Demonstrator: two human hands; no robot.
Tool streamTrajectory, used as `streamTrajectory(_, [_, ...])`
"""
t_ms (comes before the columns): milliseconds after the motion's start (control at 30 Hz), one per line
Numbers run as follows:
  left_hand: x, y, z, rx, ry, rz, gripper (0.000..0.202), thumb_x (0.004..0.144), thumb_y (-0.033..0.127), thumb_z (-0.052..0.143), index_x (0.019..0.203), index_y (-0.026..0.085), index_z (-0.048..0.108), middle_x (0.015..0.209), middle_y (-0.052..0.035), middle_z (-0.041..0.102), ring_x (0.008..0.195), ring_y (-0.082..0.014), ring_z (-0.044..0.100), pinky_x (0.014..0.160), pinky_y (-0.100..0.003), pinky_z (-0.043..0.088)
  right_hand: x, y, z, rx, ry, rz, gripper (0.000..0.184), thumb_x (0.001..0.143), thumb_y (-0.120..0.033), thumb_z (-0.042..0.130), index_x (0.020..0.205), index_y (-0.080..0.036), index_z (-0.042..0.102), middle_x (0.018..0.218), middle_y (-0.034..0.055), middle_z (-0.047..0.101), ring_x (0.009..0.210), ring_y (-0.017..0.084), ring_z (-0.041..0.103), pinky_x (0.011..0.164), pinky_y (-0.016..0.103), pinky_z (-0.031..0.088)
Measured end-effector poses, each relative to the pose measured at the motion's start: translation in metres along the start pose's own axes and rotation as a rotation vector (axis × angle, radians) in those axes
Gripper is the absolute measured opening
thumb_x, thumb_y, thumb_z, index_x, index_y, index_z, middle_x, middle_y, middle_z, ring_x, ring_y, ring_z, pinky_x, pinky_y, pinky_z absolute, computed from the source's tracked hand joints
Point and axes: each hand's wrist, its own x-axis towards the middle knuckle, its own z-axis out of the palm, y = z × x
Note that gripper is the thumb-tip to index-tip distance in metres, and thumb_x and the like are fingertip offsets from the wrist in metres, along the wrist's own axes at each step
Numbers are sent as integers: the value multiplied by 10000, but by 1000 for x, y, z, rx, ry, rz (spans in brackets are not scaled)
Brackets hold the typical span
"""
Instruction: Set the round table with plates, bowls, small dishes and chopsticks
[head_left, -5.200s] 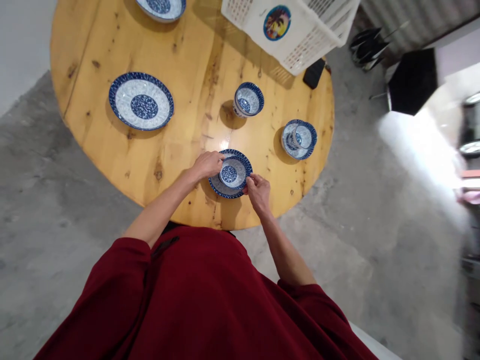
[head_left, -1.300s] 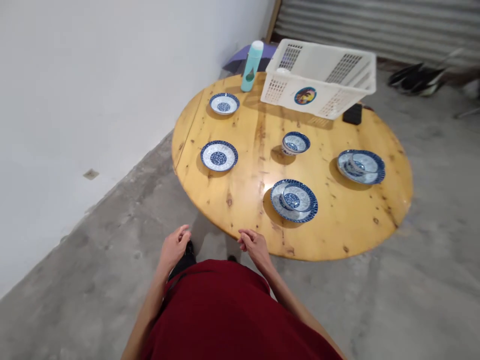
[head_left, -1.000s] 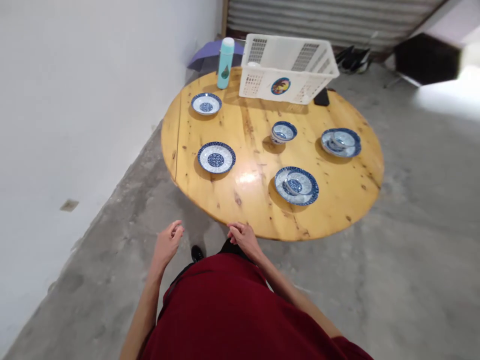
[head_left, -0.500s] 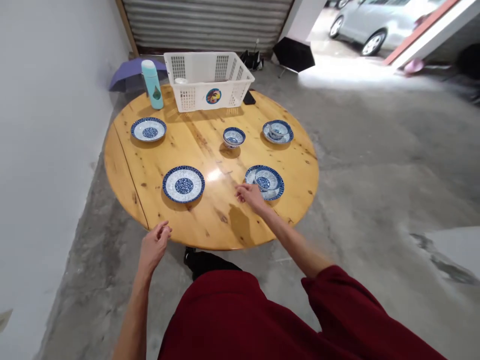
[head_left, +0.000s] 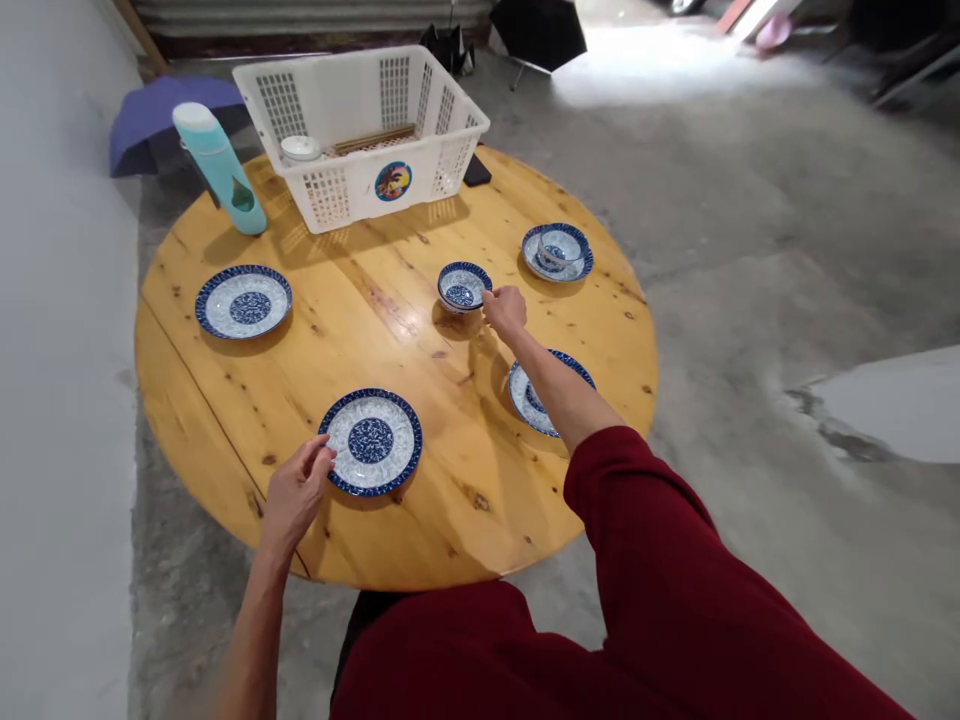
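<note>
My right hand (head_left: 504,312) reaches across the table, its fingers closed at the right rim of a blue-and-white bowl (head_left: 461,290). That bowl may be a stack; I cannot tell how many. Beside the left edge of the near plate (head_left: 373,440), my left hand (head_left: 294,492) hovers with nothing in it, fingers loosely bent and apart. Partly behind my right forearm lies another patterned plate (head_left: 525,408); most of the bowl on it is hidden. At the far right a small bowl (head_left: 559,248) rests on a plate (head_left: 534,258). One more plate (head_left: 246,302) lies at the left.
Toward the back of the round wooden table (head_left: 360,320) stands a white plastic basket (head_left: 337,198) holding a white dish and chopsticks. A turquoise bottle (head_left: 221,170) stands left of it, a black phone (head_left: 477,170) right. Umbrellas (head_left: 169,115) lie beyond.
My right hand has moved forward from beside the near right plate to the middle bowl and closed on its rim. My left hand has come up beside the near plate. The view has shifted closer.
</note>
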Motion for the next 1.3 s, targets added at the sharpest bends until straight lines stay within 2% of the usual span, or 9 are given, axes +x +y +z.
streamTrajectory(133, [21,6,5,-19,-62,-4,585,890,589,493,1253,178,696,1051,-83,814,934,-259,772,866,-339,590,8,-11,6,-4,98,121,288,950,-311,546,1107,-131,708,1049,228,746,1067,315,678,916,424,540])
streamTrajectory(267, [52,12,13,-1,-116,31,563,891,557,497,1251,180,709,1056,-88,810,949,-264,768,853,-339,588,8,-15,8,-79,55,172,306,945,-275,526,1147,-134,708,1189,238,725,1156,344,671,955,453,531])
streamTrajectory(400, [100,40,29,97,-161,150,528,920,450,465,1296,170,707,1051,-92,805,973,-262,753,909,-353,574,6,-19,3,-99,63,157,348,964,-292,507,1209,-141,702,1247,231,708,1221,355,651,1004,469,511])
streamTrajectory(533, [155,88,59,195,-209,279,503,942,384,478,1361,192,680,1117,-99,797,1065,-283,733,988,-386,549,8,-21,-2,-105,90,131,356,955,-283,519,1220,-158,721,1234,212,722,1220,371,650,1006,476,512])
streamTrajectory(667, [204,134,100,214,-242,390,533,943,345,516,1442,183,610,1216,-121,761,1116,-295,712,1022,-404,534,14,-15,-3,-121,92,100,375,924,-240,530,1236,-166,725,1220,200,730,1194,372,654,999,480,514])
streamTrajectory(833, [251,161,147,174,-286,416,608,924,332,555,1500,141,518,1295,-182,700,1143,-318,689,1057,-467,515,21,-6,1,-116,68,63,383,904,-241,539,1233,-170,723,1136,188,752,1150,374,664,988,485,520])
streamTrajectory(967, [266,168,165,209,-302,439,664,913,333,582,1533,128,458,1404,-230,612,1234,-350,645,1100,-516,481,23,-6,3,-94,61,82,381,898,-246,547,1227,-168,723,1092,178,763,1151,373,668,988,485,528])
streamTrajectory(1100, [265,173,170,227,-315,418,709,929,276,552,1580,56,377,1425,-277,564,1308,-380,601,1135,-541,453,22,-7,4,-62,55,90,410,892,-245,548,1255,-156,714,1091,184,766,1142,377,674,984,476,526])
streamTrajectory(1300, [257,170,165,133,-262,494,724,920,264,596,1596,147,367,1433,-221,566,1443,-381,487,1217,-590,364,13,-10,2,-30,108,68,401,868,-204,521,1222,-140,700,1063,171,761,1093,354,683,987,456,507])
